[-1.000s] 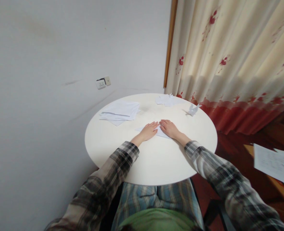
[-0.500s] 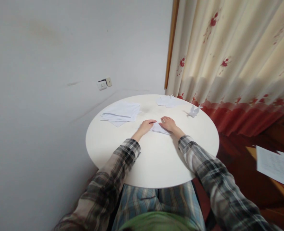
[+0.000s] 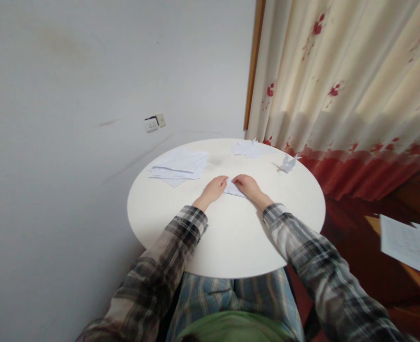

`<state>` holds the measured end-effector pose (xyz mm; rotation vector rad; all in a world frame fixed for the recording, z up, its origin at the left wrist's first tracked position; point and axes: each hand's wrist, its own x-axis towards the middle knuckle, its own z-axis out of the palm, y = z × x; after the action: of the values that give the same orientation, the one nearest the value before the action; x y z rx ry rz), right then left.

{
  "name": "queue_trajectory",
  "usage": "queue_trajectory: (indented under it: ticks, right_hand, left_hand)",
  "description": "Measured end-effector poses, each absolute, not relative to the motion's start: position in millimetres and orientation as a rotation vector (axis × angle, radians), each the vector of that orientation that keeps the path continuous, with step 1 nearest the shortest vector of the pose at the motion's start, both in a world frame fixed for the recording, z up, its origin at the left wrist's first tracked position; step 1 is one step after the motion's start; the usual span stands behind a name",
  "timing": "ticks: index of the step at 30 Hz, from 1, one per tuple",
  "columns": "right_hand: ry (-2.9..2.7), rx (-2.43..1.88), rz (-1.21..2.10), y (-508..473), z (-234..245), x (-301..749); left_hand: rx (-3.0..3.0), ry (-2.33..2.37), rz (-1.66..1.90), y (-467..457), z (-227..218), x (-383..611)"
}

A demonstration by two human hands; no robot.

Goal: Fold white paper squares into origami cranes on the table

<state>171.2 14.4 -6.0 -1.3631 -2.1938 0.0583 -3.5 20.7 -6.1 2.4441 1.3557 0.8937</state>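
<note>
A folded sheet of white paper (image 3: 234,189) lies on the round white table (image 3: 231,237), partly hidden under both hands. My left hand (image 3: 215,187) is closed on the paper's left side, thumb and fingertips pinched together. From the right, my right hand (image 3: 247,185) has its fingers curled and pressed onto the paper's upper right part. The two hands' fingertips are a small gap apart, with the paper showing between them.
A stack of white sheets (image 3: 181,164) lies at the table's back left. Toward the back right are more paper pieces (image 3: 247,148) and a folded paper bird (image 3: 288,163). The wall has a socket (image 3: 151,124); printed papers (image 3: 405,242) lie off to the right.
My right hand has shifted slightly left, closer to my left hand, and its fingers have curled inward onto the paper. My left hand has hardly moved.
</note>
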Motion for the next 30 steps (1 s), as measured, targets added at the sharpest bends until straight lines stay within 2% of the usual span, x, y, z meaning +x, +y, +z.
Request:
queue_trajectory:
  ticks: [9,14,19,30]
  right_hand:
    - [-2.213,-1.531,0.106,6,6,170]
    - [-2.227,-1.439,0.182,8,1,172]
    - [-2.175,-1.380,0.291,15,-7,174]
    - [-2.148,-1.324,0.305,19,-13,175]
  left_hand:
    - [2.384,1.353,1.032,9,5,-2]
    - [2.297,1.335,1.012,5,5,-1]
    - [2.458,1.213,0.936,2,5,1]
    - [2.498,1.115,0.989,3,4,0]
